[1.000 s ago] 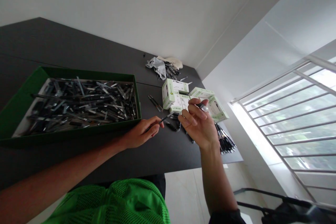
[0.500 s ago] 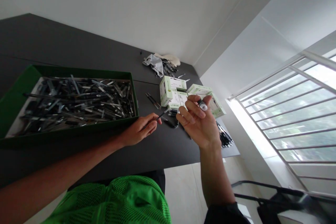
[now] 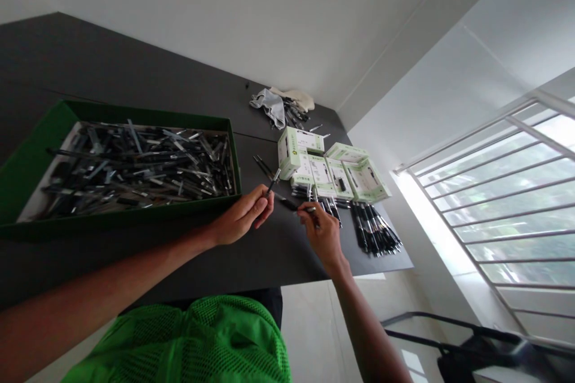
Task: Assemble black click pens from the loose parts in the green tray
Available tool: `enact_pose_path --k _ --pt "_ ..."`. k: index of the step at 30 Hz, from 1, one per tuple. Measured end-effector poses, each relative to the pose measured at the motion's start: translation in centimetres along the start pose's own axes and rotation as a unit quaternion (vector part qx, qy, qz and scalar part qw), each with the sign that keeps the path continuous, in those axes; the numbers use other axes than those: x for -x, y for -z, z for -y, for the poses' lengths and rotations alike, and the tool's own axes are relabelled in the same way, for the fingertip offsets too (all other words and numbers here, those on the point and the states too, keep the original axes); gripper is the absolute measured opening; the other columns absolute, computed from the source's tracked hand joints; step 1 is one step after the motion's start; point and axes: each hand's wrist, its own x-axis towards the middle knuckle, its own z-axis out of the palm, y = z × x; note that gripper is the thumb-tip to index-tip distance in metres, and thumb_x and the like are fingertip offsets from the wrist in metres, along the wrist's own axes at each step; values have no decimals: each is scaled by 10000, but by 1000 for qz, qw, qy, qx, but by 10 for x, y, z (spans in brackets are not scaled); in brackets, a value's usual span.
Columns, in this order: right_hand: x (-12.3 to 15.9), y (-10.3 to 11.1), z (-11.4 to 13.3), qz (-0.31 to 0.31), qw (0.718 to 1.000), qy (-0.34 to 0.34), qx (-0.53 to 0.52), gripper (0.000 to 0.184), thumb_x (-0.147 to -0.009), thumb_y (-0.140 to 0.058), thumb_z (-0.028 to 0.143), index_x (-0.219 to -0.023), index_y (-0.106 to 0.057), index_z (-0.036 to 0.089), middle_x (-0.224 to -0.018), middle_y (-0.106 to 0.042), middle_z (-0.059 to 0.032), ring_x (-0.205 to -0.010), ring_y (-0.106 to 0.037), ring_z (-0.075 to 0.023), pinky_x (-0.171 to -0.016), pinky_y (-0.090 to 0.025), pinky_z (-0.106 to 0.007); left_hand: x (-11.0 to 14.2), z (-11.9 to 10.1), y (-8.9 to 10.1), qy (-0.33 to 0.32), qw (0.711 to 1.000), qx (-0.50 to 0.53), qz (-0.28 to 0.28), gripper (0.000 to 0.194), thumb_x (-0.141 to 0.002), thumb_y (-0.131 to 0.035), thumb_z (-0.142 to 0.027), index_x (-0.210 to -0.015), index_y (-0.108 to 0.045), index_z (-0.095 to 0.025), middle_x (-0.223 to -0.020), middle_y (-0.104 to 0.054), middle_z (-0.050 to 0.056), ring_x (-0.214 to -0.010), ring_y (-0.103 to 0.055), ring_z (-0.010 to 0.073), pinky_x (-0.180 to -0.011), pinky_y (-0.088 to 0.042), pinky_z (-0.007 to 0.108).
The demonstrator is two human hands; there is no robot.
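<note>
My left hand (image 3: pixel 247 215) is closed around a slim black pen (image 3: pixel 273 181), whose clear end points up and away. Just to its right, my right hand (image 3: pixel 324 233) pinches a dark pen with a silver end (image 3: pixel 311 209); most of that pen is hidden by the fingers. Between the hands another dark pen (image 3: pixel 286 202) shows on the table, partly covered by the fingertips. Beyond my right hand, a row of pens (image 3: pixel 332 208) lies against pale green and white boxes (image 3: pixel 321 170). A thicker group of black pens (image 3: pixel 375 230) is fanned out farther right.
A green tray (image 3: pixel 148 114) heaped with mixed pens stands on the left of the dark table (image 3: pixel 188 81). At the back, grey and cream cloths (image 3: pixel 272 106) lie by more pens. A barred window (image 3: pixel 494 203) is at the right.
My right hand has come down and left, from raised over the boxes to beside my left hand. The pen in my left hand now points more steeply away. The view has shifted slightly.
</note>
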Motion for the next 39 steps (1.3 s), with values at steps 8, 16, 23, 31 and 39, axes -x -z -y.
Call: enact_pose_path --k 8,16,23,31,39 --pt "1 -4 2 23 1000 17 5 218 -1043 -569 391 -1058 -716 231 -889 -775 -53 -687 -690 -186 -695 -519 -284 1 0 1 5 1000 -10 -1 371 -1129 -352 -505 -979 -494 -197 -840 -478 -21 -661 -483 117 -639 -424 280" --pt "1 -3 -3 -5 1000 19 10 206 -1033 -545 354 -1004 -718 246 -884 -771 -59 -742 -693 -210 -744 -525 -315 0 -2 0 5 1000 -5 2 377 -1125 -353 -520 -977 -485 -200 -822 -467 -27 -646 -468 118 -630 -415 282" --pt "-1 -6 0 -33 999 12 -3 201 -1013 -572 366 -944 -718 247 -915 -758 -66 -793 -663 -223 -776 -514 -338 -1 -2 0 8 1000 3 0 382 -1118 -363 -537 -974 -479 -202 -826 -467 -23 -649 -466 121 -606 -418 272" --pt "1 3 0 -113 992 -31 -47 337 -1097 -387 417 -975 -632 222 -651 -472 34 -562 -421 -150 -560 -339 -288 -1 -1 0 9 1000 4 4 383 -1121 -356 -530 -977 -484 -199 -822 -453 -25 -642 -456 117 -605 -413 271" --pt "17 29 16 100 991 -87 13 406 -1042 -503 463 -767 -659 209 -568 -535 16 -501 -474 -138 -500 -301 -281 0 -2 1 17 1000 0 5 381 -1121 -359 -527 -974 -490 -201 -810 -468 -24 -647 -464 122 -622 -420 272"
